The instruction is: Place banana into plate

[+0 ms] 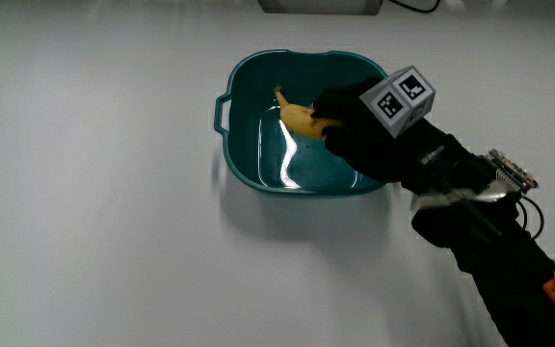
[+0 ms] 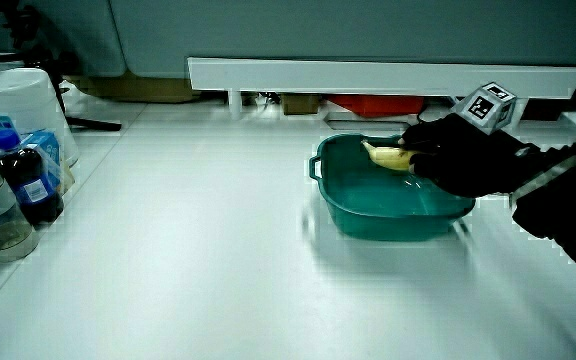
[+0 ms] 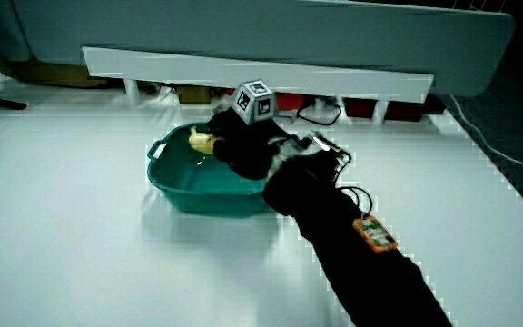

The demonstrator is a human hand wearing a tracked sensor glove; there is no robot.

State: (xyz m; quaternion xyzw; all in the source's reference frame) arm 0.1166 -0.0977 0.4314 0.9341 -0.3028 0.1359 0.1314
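A teal plate (image 1: pixel 249 159) shaped like a shallow basin with small handles stands on the white table; both side views show it too (image 2: pixel 368 215) (image 3: pixel 184 191). The hand (image 1: pixel 359 130) in its black glove reaches over the plate's rim, its fingers shut on a yellow banana (image 1: pixel 299 118). The banana is held inside the plate, just above its floor, with its stem pointing away from the hand. In both side views the banana (image 2: pixel 388 155) (image 3: pixel 200 141) shows at the glove's fingertips above the plate's rim. The patterned cube (image 1: pixel 400 96) sits on the back of the hand.
A low white partition (image 2: pixel 383 75) runs along the table's edge farthest from the person. Bottles and a white container (image 2: pixel 18 150) stand at the table's edge in a side view. The forearm (image 1: pixel 509 260) carries a small circuit board and cables.
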